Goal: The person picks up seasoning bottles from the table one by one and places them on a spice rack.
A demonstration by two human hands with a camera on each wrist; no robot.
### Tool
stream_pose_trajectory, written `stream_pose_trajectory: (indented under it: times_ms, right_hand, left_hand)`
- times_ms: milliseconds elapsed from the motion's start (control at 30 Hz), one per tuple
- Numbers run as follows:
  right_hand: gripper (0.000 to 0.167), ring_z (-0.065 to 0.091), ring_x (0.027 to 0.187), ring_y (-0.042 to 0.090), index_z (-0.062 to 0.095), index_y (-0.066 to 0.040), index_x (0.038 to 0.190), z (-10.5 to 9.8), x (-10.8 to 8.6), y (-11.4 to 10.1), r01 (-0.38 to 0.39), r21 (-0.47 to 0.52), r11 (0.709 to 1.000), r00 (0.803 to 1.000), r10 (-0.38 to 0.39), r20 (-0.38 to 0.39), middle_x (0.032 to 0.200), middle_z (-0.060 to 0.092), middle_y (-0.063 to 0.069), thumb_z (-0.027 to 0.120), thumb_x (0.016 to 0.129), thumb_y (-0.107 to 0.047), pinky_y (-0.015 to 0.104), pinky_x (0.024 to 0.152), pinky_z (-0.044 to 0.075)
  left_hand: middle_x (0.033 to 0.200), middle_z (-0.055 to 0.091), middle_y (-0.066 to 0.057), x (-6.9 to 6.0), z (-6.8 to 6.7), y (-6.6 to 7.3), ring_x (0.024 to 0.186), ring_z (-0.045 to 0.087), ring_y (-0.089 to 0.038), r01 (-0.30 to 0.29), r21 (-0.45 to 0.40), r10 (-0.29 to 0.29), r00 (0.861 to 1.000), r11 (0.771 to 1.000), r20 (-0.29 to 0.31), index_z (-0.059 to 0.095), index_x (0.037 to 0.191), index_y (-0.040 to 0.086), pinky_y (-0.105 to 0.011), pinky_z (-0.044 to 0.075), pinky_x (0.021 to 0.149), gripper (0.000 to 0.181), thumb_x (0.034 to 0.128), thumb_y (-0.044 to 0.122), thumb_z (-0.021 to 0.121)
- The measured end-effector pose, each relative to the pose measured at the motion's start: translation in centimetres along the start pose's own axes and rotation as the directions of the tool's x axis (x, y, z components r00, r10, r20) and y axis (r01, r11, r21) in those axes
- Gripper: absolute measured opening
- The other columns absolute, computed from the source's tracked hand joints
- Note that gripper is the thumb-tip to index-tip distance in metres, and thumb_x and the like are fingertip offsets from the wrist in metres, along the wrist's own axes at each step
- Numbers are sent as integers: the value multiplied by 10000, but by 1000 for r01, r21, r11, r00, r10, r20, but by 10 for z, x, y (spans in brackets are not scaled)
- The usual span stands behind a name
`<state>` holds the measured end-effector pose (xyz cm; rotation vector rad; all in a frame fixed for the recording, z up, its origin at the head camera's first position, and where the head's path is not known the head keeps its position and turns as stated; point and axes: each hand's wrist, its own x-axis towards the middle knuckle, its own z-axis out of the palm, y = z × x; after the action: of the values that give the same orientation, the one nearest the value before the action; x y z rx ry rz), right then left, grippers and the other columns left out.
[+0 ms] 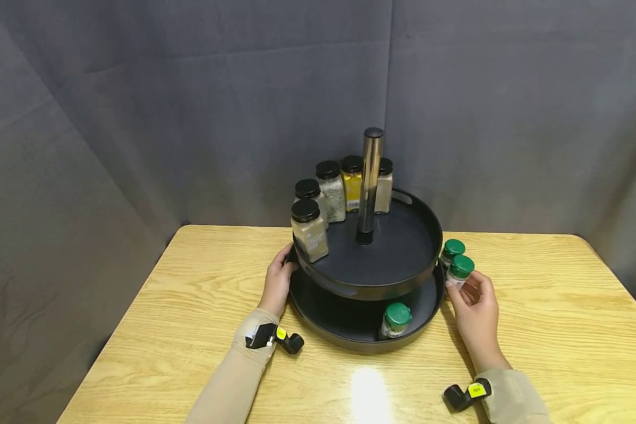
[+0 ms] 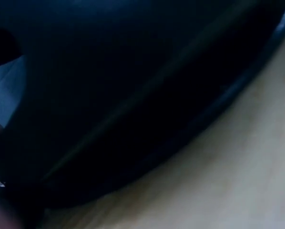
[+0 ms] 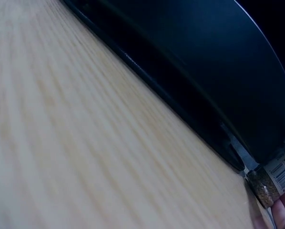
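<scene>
A black two-tier turntable stands on the table, with a metal post rising from its upper tier. My left hand grips the rim at its left side; in the left wrist view a blurred bit of finger shows at the left edge. At the right side, my right hand pinches a small green-capped spice jar beside the rim. The right wrist view shows this jar tilted, with a barcode label and brown contents. Another green-capped jar is just behind it, its base hidden.
Several square spice jars with black lids, such as the tan one and the yellow one, stand along the upper tier's left and back. One green-capped jar sits at the lower tier's front. A grey curtain hangs behind the wooden table.
</scene>
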<state>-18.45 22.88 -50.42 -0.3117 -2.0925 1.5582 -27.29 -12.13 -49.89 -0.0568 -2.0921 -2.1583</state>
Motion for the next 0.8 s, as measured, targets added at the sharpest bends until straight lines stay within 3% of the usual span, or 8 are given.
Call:
stream_pose_trajectory:
  times_ms: [233,433,600,800]
  right_hand:
    - [448,545,1076,-15,493,12,1367,-1,-2,1,-30,5,1000,999,30,-25,1161,531,-137,676,973,-99,74,933,445]
    - [439,558,1041,-21,508,16,1379,-3,-4,1,-19,42,999,999,21,-48,1129,542,-160,658,978,-79,63,870,455]
    - [434,566,1026,3,524,-1,1375,-3,-4,4,-28,61,998,998,32,-61,1117,556,-145,664,981,-115,67,840,460]
    - [402,561,1061,22,531,-14,1370,-5,-6,0,-26,87,996,998,31,-61,1140,562,-143,634,1006,-147,98,853,451]
  left_hand:
    - [1453,515,-229,13,-1,-5,1319,479,-256,48,-70,-48,999,996,3,513,1420,-84,-329,385,1110,477,949,-22,468]
    - [1351,589,-171,22,-5,-6,1123,556,-109,47,-73,-42,997,996,63,553,1374,-84,-207,449,964,414,975,-10,472]
    - [1248,627,-110,28,-8,-7,1049,582,-78,51,-101,-42,995,994,93,573,1334,-93,-193,476,917,374,986,-17,460]
    - [1243,630,-102,33,-7,-9,1054,589,-91,60,-119,-45,992,991,120,575,1329,-92,-201,488,915,363,999,4,458]
